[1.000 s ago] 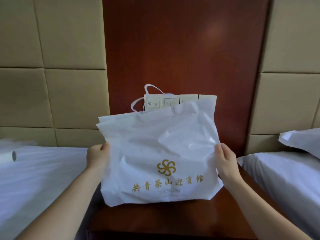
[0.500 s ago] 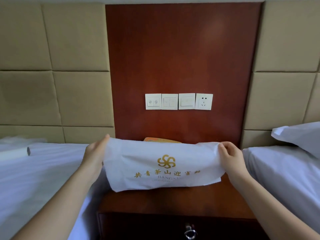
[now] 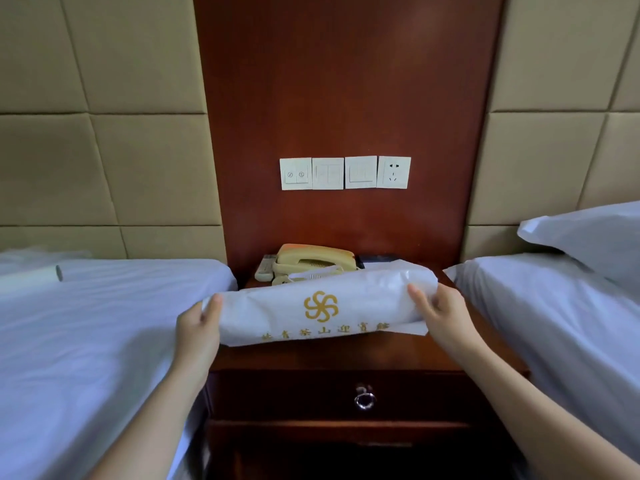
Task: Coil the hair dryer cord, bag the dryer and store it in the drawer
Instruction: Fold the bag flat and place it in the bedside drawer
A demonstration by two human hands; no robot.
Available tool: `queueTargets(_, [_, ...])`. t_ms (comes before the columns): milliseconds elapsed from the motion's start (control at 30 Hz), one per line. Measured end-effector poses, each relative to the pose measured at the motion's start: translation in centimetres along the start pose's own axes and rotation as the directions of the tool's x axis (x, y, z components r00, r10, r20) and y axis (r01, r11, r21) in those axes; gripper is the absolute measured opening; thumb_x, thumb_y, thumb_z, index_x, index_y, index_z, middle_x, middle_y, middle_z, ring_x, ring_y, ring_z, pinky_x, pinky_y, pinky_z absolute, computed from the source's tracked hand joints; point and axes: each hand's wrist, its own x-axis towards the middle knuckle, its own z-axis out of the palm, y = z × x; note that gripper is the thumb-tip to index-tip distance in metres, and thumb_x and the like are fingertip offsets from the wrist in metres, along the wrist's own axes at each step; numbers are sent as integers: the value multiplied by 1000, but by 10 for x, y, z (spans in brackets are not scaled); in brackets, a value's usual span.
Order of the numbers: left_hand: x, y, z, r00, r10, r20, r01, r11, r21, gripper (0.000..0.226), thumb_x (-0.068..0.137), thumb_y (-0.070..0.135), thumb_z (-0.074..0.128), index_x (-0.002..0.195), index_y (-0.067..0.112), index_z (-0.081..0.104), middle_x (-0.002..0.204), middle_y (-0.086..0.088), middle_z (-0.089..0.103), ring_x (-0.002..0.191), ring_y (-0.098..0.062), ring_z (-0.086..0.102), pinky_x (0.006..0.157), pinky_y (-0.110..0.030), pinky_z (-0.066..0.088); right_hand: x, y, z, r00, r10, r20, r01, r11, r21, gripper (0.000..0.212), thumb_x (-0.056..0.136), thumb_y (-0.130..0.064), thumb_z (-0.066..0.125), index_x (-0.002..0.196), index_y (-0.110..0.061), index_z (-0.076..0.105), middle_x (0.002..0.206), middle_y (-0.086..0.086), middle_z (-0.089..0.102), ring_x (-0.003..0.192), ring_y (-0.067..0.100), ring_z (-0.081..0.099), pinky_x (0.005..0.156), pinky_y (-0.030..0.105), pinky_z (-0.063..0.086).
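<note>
A white plastic bag (image 3: pixel 277 311) with a gold pinwheel logo lies folded into a long bundle across the top of the dark wooden nightstand (image 3: pixel 346 355). My left hand (image 3: pixel 197 323) grips its left end and my right hand (image 3: pixel 438 315) grips its right end, fingers curled over the fold. The hair dryer and its cord are hidden, presumably inside the bag. Below the top, the drawer (image 3: pixel 294 396) is closed, with a metal ring pull (image 3: pixel 365 400) on its front.
A beige telephone (image 3: pixel 311 259) sits behind the bag against the wood wall panel, with switches and a socket (image 3: pixel 394 172) above. White beds flank the nightstand on both sides; a pillow (image 3: pixel 588 233) lies on the right bed and a white roll (image 3: pixel 31 275) on the left.
The bag, held upright and tall a second ago, has been folded down into a low bundle on the nightstand. The view has tilted down, revealing the telephone and the drawer.
</note>
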Motion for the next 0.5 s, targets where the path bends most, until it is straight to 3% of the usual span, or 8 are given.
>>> queueTargets(67, [-5, -3, -2, 999, 37, -26, -35, 997, 75, 33, 96, 20, 47, 84, -8, 58, 80, -15, 54, 78, -23, 48, 66, -34, 35, -10, -1, -1, 1000, 11, -27, -13, 996, -90, 45, 92, -26, 54, 56, -11, 32, 53, -1, 31, 50, 11, 27, 48, 23, 22])
queueTargets(133, [-16, -11, -6, 998, 61, -25, -55, 982, 183, 39, 93, 23, 49, 78, -12, 56, 73, -19, 52, 73, -24, 45, 59, -35, 32, -21, 7, -3, 999, 47, 12, -44, 984, -175, 37, 94, -26, 50, 63, -6, 45, 55, -1, 40, 52, 12, 34, 51, 28, 27])
queueTargets(200, [-29, -20, -11, 995, 101, 6, -97, 945, 313, 41, 92, 26, 47, 77, -11, 59, 74, -25, 58, 73, -26, 47, 62, -34, 31, -35, 17, -7, 992, 120, 45, -104, 961, -255, 32, 94, -26, 48, 72, -2, 48, 59, 4, 45, 55, 16, 38, 53, 34, 29])
queueTargets(300, [-45, -32, -15, 995, 76, 71, -99, 896, 433, 44, 81, 37, 35, 62, 1, 50, 70, -26, 59, 73, -36, 55, 63, -33, 30, -53, 31, -10, 969, 235, 74, -200, 926, -319, 31, 92, -20, 50, 65, -8, 39, 59, 4, 40, 56, 18, 35, 52, 34, 26])
queueTargets(400, [-48, -30, -16, 986, -142, 83, 87, 880, 467, 43, 82, 39, 40, 52, 9, 44, 69, -20, 55, 79, -40, 58, 64, -33, 33, -53, 30, -17, 914, 366, 178, -298, 900, -319, 12, 86, -9, 54, 74, -10, 56, 70, 5, 58, 67, 23, 55, 59, 31, 38])
queueTargets(500, [-33, -18, -18, 909, -403, 106, 333, 855, 397, 33, 88, 35, 55, 71, 8, 63, 89, -18, 65, 85, -32, 60, 74, -34, 42, -40, 14, -27, 822, 500, 272, -485, 865, -126, 7, 85, -11, 57, 81, -10, 62, 81, 10, 62, 72, 22, 58, 66, 31, 43])
